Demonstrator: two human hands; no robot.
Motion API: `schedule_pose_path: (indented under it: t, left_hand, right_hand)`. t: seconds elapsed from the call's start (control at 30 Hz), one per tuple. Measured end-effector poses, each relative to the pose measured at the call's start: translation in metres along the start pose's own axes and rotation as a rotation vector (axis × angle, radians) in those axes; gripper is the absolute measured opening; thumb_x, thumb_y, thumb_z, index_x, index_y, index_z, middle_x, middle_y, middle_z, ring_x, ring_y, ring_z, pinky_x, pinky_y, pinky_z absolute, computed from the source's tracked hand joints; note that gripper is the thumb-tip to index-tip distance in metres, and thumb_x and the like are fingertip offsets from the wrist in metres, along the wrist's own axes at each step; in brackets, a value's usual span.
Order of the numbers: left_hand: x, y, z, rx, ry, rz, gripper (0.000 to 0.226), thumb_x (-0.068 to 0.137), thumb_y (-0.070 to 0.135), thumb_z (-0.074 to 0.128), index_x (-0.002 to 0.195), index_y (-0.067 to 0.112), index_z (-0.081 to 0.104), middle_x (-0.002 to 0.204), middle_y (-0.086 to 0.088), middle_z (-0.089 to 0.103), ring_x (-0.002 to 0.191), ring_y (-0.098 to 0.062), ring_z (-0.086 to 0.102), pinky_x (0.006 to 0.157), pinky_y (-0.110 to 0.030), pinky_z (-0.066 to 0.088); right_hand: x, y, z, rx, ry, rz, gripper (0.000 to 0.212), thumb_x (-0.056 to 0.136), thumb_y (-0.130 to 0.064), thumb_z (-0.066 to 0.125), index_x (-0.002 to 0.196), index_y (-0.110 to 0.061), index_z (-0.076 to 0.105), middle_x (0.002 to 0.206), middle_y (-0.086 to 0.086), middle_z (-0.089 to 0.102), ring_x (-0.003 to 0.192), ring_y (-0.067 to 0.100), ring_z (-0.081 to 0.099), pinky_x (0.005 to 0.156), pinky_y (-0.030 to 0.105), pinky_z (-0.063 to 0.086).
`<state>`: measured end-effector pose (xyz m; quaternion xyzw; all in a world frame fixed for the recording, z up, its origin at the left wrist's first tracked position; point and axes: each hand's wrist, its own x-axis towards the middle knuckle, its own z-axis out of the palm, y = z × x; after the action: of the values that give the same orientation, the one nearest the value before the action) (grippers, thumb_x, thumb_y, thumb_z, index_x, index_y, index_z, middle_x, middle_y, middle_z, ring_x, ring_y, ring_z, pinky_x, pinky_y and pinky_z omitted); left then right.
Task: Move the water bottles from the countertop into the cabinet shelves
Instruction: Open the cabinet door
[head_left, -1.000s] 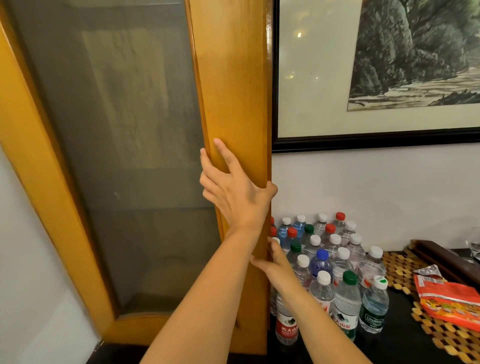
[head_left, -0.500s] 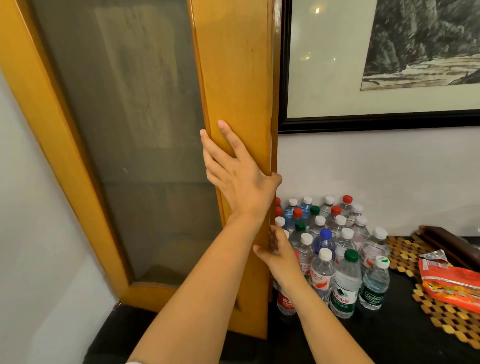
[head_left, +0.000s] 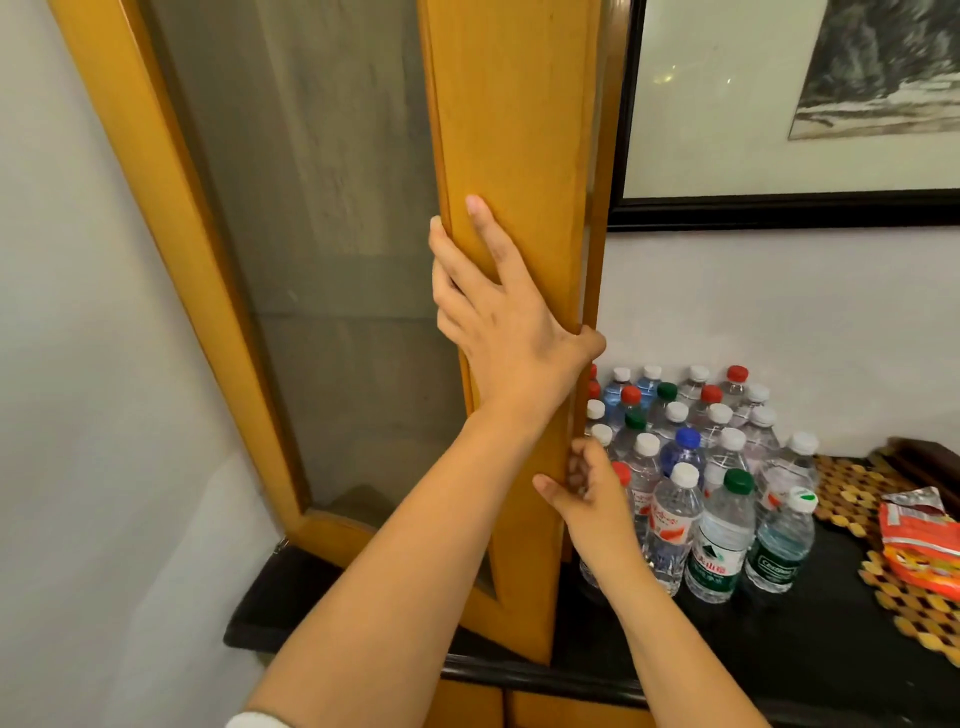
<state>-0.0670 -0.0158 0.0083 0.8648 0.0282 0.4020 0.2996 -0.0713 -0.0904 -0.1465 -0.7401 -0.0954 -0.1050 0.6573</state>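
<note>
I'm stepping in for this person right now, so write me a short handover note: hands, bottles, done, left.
Left hand: flat on the wooden cabinet door, thumb hooked round its right edge.
Right hand: fingers at the same edge lower down, holding no bottle.
Water bottles: all clustered upright on the black countertop, right of the door.
Done: nothing shelved, as far as the frosted glass shows.
Left: open the door fully, then move every bottle onto the shelves.

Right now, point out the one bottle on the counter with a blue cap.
It is the blue-capped bottle in the middle of the cluster, with a blue-tinted body, directly behind the front white-capped bottle with the red label. Every other cap is white, red or green.
</note>
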Motion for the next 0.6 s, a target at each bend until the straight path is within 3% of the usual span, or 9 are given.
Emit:
schedule_pose_path:
  t: [0.13, 0.33, 0.47, 0.53, 0.6]
  left_hand:
    - [-0.002, 0.004, -0.007, -0.016, -0.033, -0.024, 0.132, 0.058, 0.045, 0.08, 0.147, 0.015, -0.013, 0.154, -0.018, -0.01, 0.14, -0.037, 0.002, 0.111, -0.049, 0.016]
    - [-0.024, -0.013, -0.042, -0.099, -0.046, 0.033, 0.133, 0.054, 0.046, 0.078, 0.147, 0.018, -0.014, 0.155, -0.013, -0.01, 0.139, -0.033, 0.002, 0.11, -0.048, 0.016]
    - [-0.047, -0.038, -0.091, -0.187, -0.07, 0.119, 0.129, 0.052, 0.05, 0.069, 0.143, 0.03, -0.02, 0.153, 0.005, -0.012, 0.135, -0.016, 0.001, 0.107, -0.043, 0.011]
    - [-0.056, -0.05, -0.117, -0.227, -0.106, 0.142, 0.129, 0.052, 0.048, 0.069, 0.142, 0.033, -0.022, 0.151, 0.014, -0.013, 0.135, -0.011, 0.0, 0.109, -0.045, 0.012]
    - [-0.063, -0.06, -0.142, -0.269, -0.155, 0.165, 0.13, 0.053, 0.045, 0.071, 0.14, 0.036, -0.025, 0.151, 0.018, -0.015, 0.137, -0.011, -0.002, 0.112, -0.046, 0.012]
  right_hand:
    - [-0.007, -0.01, 0.006, -0.023, 0.052, 0.015, 0.033, 0.081, -0.012, 0.066, 0.101, -0.026, 0.046, 0.094, -0.012, 0.055, 0.091, 0.006, 0.054, 0.078, 0.018, 0.046]
    - [-0.05, -0.026, 0.019, -0.051, 0.014, 0.042, 0.03, 0.078, -0.013, 0.071, 0.092, -0.025, 0.047, 0.091, -0.007, 0.059, 0.087, 0.009, 0.058, 0.079, 0.026, 0.05]
    - [-0.102, -0.033, 0.043, -0.079, 0.004, 0.064, 0.032, 0.073, -0.024, 0.075, 0.084, -0.026, 0.045, 0.081, -0.011, 0.054, 0.078, 0.005, 0.053, 0.075, 0.028, 0.051]
    - [-0.124, -0.039, 0.057, -0.09, 0.004, 0.031, 0.034, 0.069, -0.028, 0.077, 0.077, -0.027, 0.044, 0.073, -0.012, 0.057, 0.072, 0.001, 0.054, 0.068, 0.022, 0.049]
    - [-0.143, -0.045, 0.072, -0.071, -0.015, 0.01, 0.034, 0.066, -0.032, 0.077, 0.074, -0.026, 0.045, 0.079, -0.022, 0.06, 0.074, -0.004, 0.054, 0.066, 0.017, 0.048]
